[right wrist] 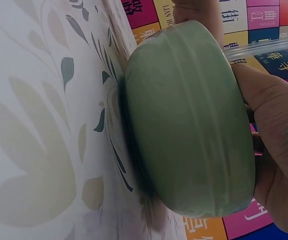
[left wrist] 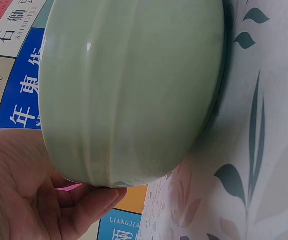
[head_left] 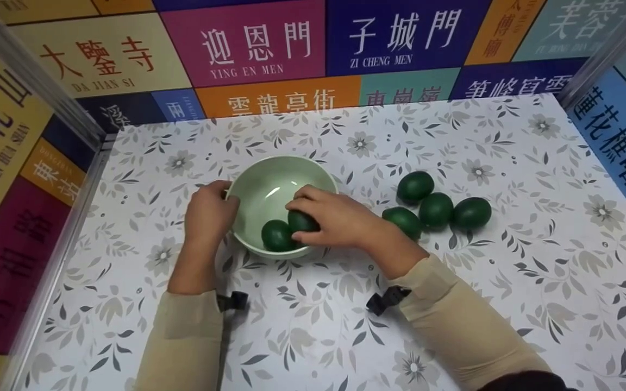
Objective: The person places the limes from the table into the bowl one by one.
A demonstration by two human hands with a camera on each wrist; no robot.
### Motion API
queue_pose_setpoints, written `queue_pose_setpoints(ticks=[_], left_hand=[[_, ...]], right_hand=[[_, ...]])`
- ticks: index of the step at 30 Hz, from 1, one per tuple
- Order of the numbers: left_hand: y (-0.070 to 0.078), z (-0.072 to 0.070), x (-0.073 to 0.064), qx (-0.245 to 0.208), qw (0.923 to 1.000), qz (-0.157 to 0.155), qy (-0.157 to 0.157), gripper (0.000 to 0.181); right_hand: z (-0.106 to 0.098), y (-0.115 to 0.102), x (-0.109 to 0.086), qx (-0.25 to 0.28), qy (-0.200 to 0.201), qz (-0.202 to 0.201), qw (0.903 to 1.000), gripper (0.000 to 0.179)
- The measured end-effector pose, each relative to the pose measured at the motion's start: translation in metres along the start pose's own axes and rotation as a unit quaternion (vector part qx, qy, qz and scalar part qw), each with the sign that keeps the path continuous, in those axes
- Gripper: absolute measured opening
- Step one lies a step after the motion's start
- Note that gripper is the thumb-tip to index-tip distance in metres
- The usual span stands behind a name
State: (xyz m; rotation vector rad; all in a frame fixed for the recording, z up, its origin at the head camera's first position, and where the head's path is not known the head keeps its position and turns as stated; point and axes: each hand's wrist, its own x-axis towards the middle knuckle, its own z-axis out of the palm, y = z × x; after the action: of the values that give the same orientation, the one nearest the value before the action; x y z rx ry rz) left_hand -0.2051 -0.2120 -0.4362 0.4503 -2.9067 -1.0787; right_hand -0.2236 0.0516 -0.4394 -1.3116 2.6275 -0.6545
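Observation:
A pale green bowl [head_left: 258, 190] stands on the table in the head view, and its outer wall fills much of both wrist views. My left hand [head_left: 210, 213] grips the bowl's left rim, thumb at the edge and fingers against the outside. Over the right side of the bowl, my right hand [head_left: 340, 217] holds a dark green oval fruit [head_left: 302, 221] between thumb and fingers. Beside that one, another dark green fruit [head_left: 277, 235] lies in the bowl. The right wrist view shows the right hand [right wrist: 279, 135] at the rim, with its fingertips hidden behind the wall.
Several more dark green fruits [head_left: 437, 210] lie clustered on the table to the right of the bowl, one partly hidden by my right wrist. A white tablecloth [head_left: 302, 336] with grey leaves covers the table. Colourful panels [head_left: 258, 43] with characters wall off the back and sides.

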Motion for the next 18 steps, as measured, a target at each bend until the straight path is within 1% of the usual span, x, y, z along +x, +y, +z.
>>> queue_pose_setpoints(ticks=[9, 18], left_hand=[[0.0008, -0.0008, -0.0003, 0.004, 1.0, 0.0, -0.002, 0.044], [0.0017, 0.0004, 0.0005, 0.008, 0.9998, -0.018, -0.008, 0.047]], right_hand=[[0.0, -0.0016, 0.0009, -0.002, -0.011, -0.004, 0.9999, 0.049], [0.0022, -0.0017, 0.0015, -0.028, -0.014, -0.008, 0.9995, 0.048]])
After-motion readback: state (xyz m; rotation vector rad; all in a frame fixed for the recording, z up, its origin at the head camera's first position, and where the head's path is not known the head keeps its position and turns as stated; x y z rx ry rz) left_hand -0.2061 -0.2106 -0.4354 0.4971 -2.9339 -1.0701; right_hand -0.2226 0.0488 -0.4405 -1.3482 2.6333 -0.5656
